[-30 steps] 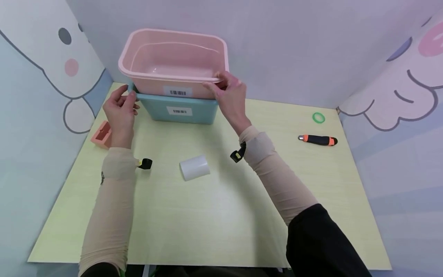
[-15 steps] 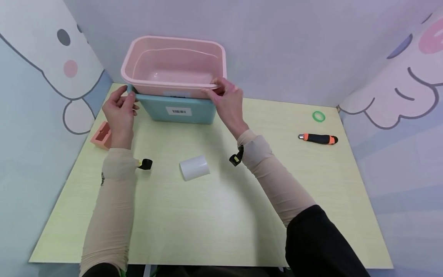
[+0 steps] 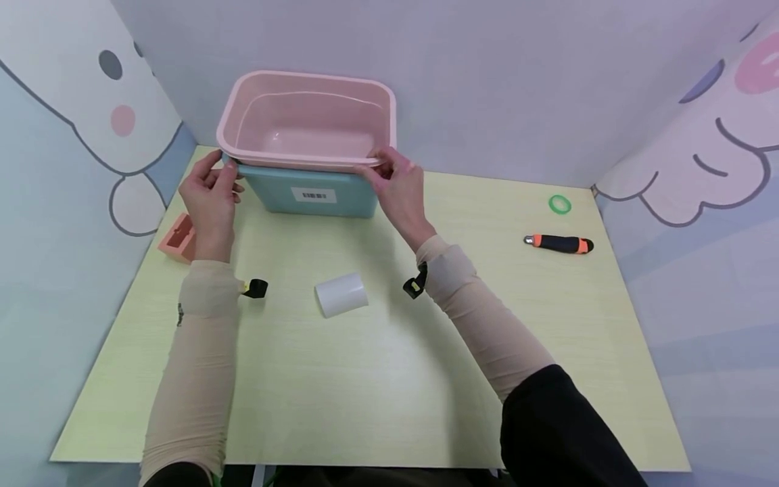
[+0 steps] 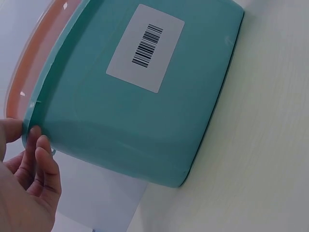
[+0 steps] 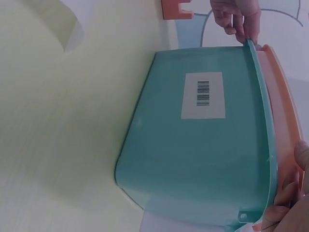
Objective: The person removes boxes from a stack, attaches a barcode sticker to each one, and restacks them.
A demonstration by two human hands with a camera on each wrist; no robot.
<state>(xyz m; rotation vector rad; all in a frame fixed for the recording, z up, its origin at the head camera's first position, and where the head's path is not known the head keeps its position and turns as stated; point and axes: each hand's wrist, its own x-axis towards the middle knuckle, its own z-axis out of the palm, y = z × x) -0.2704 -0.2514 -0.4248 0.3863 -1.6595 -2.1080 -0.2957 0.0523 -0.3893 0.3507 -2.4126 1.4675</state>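
Observation:
A pink plastic bin (image 3: 316, 125) sits nested inside a teal bin (image 3: 262, 189) at the back left of the table, its rim just above the teal one. My right hand (image 3: 402, 196) pinches the pink bin's front rim near the right corner, thumb outside and fingers over the edge. With my left hand (image 3: 209, 203) I grip the teal bin's rim at its front left corner, as the left wrist view also shows. A white barcode label (image 4: 146, 48) is on the teal bin's front. The pink bin's lower part is hidden inside the teal one.
A white cylinder (image 3: 342, 295) lies mid-table. An orange-pink block with a hollow (image 3: 178, 239) stands beside my left wrist. To the right lie a black and orange handled tool (image 3: 560, 244) and a green ring (image 3: 560, 204). Walls border the table's back and sides.
The pink bin has sunk lower into the teal bin, and its own barcode label has gone out of sight. My right hand has come down with it; my left hand has stayed put.

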